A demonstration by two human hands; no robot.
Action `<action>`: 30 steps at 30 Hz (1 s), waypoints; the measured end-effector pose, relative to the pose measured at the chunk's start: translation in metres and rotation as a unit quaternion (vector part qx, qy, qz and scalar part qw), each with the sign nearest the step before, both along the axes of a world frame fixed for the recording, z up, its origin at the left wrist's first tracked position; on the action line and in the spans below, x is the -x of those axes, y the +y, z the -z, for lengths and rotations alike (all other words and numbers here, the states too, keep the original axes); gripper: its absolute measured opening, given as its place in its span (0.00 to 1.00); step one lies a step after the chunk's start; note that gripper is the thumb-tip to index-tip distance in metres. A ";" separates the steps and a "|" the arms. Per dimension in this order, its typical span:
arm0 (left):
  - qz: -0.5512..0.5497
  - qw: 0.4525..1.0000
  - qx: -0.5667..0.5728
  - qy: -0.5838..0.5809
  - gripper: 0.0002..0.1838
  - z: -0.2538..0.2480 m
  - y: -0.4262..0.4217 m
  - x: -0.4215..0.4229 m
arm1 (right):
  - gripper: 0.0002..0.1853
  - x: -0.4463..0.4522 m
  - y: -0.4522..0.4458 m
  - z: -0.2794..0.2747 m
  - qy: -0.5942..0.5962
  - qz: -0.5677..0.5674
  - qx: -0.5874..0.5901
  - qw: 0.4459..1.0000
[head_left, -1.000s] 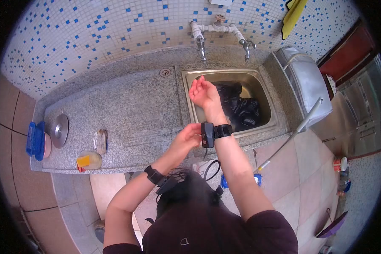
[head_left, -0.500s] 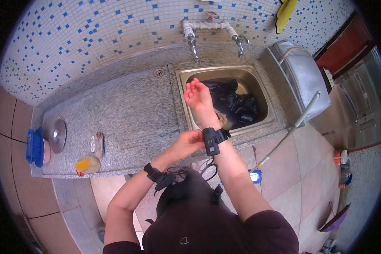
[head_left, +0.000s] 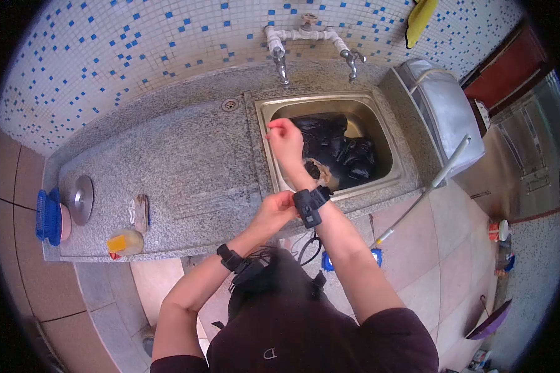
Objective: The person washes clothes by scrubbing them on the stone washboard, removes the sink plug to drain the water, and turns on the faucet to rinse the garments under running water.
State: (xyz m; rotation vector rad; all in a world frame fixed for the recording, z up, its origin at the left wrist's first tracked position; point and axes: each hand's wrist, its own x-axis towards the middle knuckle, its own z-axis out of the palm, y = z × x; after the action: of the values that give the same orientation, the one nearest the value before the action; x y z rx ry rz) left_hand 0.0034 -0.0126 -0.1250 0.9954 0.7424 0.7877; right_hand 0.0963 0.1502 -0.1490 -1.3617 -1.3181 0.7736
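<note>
My right hand (head_left: 285,144) is over the left side of the metal sink (head_left: 264,112), its fingers curled in with nothing seen in them. A black device (head_left: 307,207) is strapped around my right wrist. At the device's left edge, my left hand (head_left: 274,213) pinches it between thumb and fingers; the fingertips are partly hidden. A black band (head_left: 229,257) is on my left wrist. Dark, wet-looking items (head_left: 336,146) lie in the sink, with a brownish piece (head_left: 322,174) beside my right wrist.
Two taps (head_left: 281,65) on white pipes are above the sink. On the stone counter (head_left: 168,161) are a metal lid (head_left: 82,199), a brush (head_left: 142,212), a bowl with a yellow sponge (head_left: 126,241) and blue baskets (head_left: 48,216). A mop handle (head_left: 451,160) leans at the right.
The fingers of my right hand have curled in, and its wrist has turned, tilting the black device. My left hand stays at the device. The view has shifted slightly.
</note>
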 end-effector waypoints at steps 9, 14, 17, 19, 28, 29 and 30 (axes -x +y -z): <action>0.008 0.999 0.039 0.004 0.13 0.016 0.021 0.009 | 0.08 -0.020 0.009 0.024 0.321 -0.008 0.189 0.928; -0.017 0.996 0.049 0.071 0.13 0.013 0.045 0.040 | 0.09 -0.044 0.017 0.059 0.353 -0.004 0.273 0.895; -0.056 0.989 0.084 0.107 0.12 0.025 0.058 0.055 | 0.10 -0.063 0.030 0.094 0.451 0.002 0.324 0.832; -0.087 0.980 0.116 0.140 0.12 0.023 0.066 0.059 | 0.10 -0.070 0.038 0.115 0.481 0.024 0.343 0.806; -0.137 0.975 0.114 0.132 0.14 0.017 0.109 0.041 | 0.03 -0.083 0.061 0.103 0.642 -0.010 0.333 0.691; -0.144 0.976 0.107 0.125 0.14 0.015 0.114 0.038 | 0.03 -0.083 0.062 0.095 0.642 -0.008 0.332 0.691; -0.141 0.976 0.106 0.124 0.14 0.014 0.119 0.034 | 0.03 -0.084 0.063 0.092 0.645 -0.011 0.326 0.691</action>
State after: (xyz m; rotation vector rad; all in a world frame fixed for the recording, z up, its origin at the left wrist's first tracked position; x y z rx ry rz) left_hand -0.0308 0.1065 -0.1388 0.8110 1.1792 0.8152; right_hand 0.1807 0.2130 -0.2409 -0.8320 0.1322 1.8529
